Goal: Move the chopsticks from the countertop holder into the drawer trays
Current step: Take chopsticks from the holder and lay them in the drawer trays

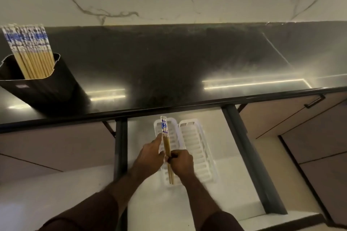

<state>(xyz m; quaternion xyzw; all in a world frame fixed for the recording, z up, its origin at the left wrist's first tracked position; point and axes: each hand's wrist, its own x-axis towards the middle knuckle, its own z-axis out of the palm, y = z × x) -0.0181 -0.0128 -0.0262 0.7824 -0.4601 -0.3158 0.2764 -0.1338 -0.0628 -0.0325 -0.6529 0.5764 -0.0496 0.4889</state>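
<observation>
The right hand (181,162) is pinching a small bundle of chopsticks (166,148) near their plain lower halves, fingers curled around them. The left hand (150,154) is lying along the bundle's left side with its fingers stretched out straight, steadying and squaring the sticks rather than gripping them. The bundle is hovering lengthwise over the left tray (159,125), patterned ends pointing far; whether it is already touching the tray floor I cannot tell.

By my reading, this is the placing step: one batch is being lined up and lowered. The next move calls for keeping the sticks parallel to the tray's long axis, setting them flat, then releasing both hands without scattering them.

The sticks are slim, straight, pale wood with blue-and-white printed tops. Both trays are white slotted plastic with rounded ends; the right tray (197,146) is sitting just beside the left one, inside the open drawer (242,137). Far left on the glossy dark countertop (169,65), the black holder (43,88) is carrying many more matching chopsticks.
</observation>
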